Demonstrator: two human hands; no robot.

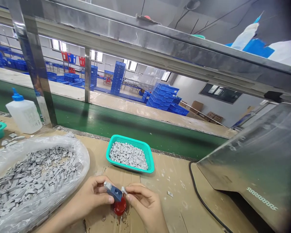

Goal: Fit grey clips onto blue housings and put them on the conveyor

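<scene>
Between the thumb and fingers of my left hand (97, 194) is a dark blue block (115, 193) with a light grey piece at its upper left end. My right hand (144, 202) pinches a small light grey plastic piece (123, 190) close to the block's right end; whether the two touch I cannot tell. Just below the block stands a small red round container (120, 207), partly hidden by it, with wet spots on the cardboard around it. Beyond my hands sits a turquoise basket (150, 161) full of small light grey pieces.
At left, a clear plastic bag (83, 155) lies spread open under many grey pieces. A white bottle with a blue cap (24, 113) stands behind it. One loose grey piece (170, 194) lies at right, near a black cable (196, 191) and metal panel (259, 161). A green conveyor belt (126, 124) runs behind.
</scene>
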